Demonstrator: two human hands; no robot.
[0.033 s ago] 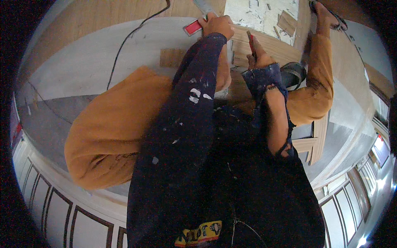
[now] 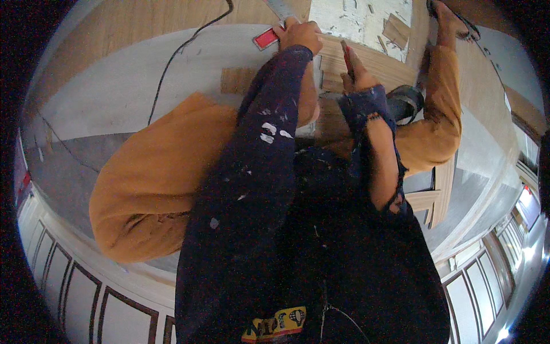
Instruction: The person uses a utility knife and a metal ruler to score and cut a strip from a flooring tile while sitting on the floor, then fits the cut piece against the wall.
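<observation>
My left hand (image 2: 302,37) presses down at the top middle on a square with a red handle (image 2: 266,39) and a metal blade (image 2: 281,8). Its fingers are closed over the tool where handle and blade meet. Beneath lies a wood-grain board (image 2: 366,62). Just to the right, my right hand (image 2: 360,71) grips a thin, stick-like marking tool (image 2: 344,46), red along part of its length, with the tip pointing away from me. Its exact kind is too small to tell.
A white panel (image 2: 338,20) beyond my hands carries wood offcuts (image 2: 396,31) and scraps. A black cord (image 2: 166,66) runs along the left. One small wood piece (image 2: 238,80) lies left of my arm. Near my right leg sit a dark strapped object (image 2: 405,103) and a wooden frame (image 2: 440,195).
The red-handled square has shifted very slightly to the left. My right sleeve has moved up a little; both hands keep their hold.
</observation>
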